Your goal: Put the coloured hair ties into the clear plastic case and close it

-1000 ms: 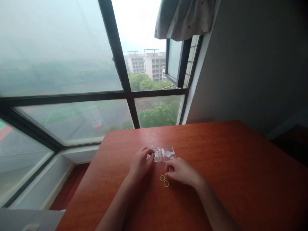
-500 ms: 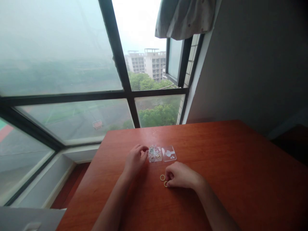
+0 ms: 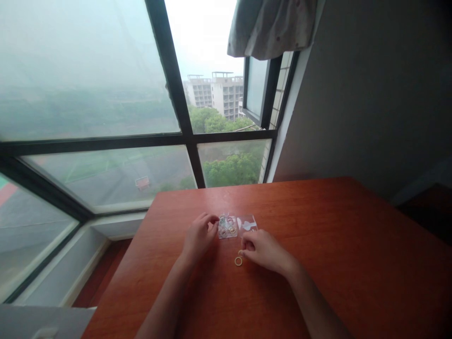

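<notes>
A small clear plastic box [image 3: 228, 237] with several compartments lies on the table, rings inside it. Its clear lid [image 3: 246, 220] is laid back on the right side. My left hand [image 3: 200, 234] has its fingertips closed at the box's left edge. Between the thumb and fingers of my right hand [image 3: 265, 250] is a yellowish ring [image 3: 240, 253], partly hidden by the fingertips. Just below it, another yellowish ring [image 3: 238, 261] lies flat on the tabletop. My right hand covers the near part of the lid.
Under both hands is a reddish-brown wooden table [image 3: 328, 226]. A dark-framed window [image 3: 233, 135] stands beyond its far edge, with a curtain [image 3: 271, 30] hanging above. To the right is a grey wall [image 3: 363, 94].
My right hand has lifted one ring off the table and moved up toward the box, now overlapping the lid's near edge. The other ring and my left hand have stayed in place.
</notes>
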Available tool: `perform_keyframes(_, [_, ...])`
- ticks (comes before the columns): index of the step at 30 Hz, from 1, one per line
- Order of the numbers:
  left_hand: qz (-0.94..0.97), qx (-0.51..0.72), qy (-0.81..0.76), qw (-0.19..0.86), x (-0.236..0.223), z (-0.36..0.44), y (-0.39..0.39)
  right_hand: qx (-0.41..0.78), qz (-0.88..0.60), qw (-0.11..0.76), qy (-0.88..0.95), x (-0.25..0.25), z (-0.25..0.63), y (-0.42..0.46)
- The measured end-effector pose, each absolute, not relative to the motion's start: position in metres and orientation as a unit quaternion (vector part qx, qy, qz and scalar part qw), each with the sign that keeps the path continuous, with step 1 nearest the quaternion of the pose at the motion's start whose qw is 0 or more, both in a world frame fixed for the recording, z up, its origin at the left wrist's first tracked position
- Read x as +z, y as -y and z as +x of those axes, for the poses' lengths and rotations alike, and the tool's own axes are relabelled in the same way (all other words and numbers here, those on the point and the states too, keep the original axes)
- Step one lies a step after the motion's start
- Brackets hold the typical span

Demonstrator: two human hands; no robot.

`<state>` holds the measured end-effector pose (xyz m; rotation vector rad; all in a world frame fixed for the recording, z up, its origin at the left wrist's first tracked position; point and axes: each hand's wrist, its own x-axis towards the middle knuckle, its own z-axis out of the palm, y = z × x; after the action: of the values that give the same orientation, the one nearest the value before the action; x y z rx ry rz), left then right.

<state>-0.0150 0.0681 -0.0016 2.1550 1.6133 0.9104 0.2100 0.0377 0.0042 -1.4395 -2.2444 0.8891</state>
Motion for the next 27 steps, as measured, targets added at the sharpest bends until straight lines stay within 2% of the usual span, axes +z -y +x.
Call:
perform_keyframes(7, [0.758,0.333,-0.523,0.204,-0.003,0.001,-0.063,0.282,-0.545,0.253,0.748,0.004,0.209,-0.046])
perform_keyframes(15, [0.795,0.301,-0.444,0.283,0.003,0.022,-0.051,0.274,-0.562,0.259,0.736,0.007,0.209,-0.047])
perform_keyframes(21, [0.799,0.298,-0.45,0.264,-0.002,0.023,-0.053,0.274,-0.559,0.261,0.738,0.006,0.208,-0.046])
perform_keyframes(27, [0.791,0.301,-0.494,0.197,-0.004,0.013,-0.058,0.276,-0.565,0.235,0.741,0.003,0.208,-0.046])
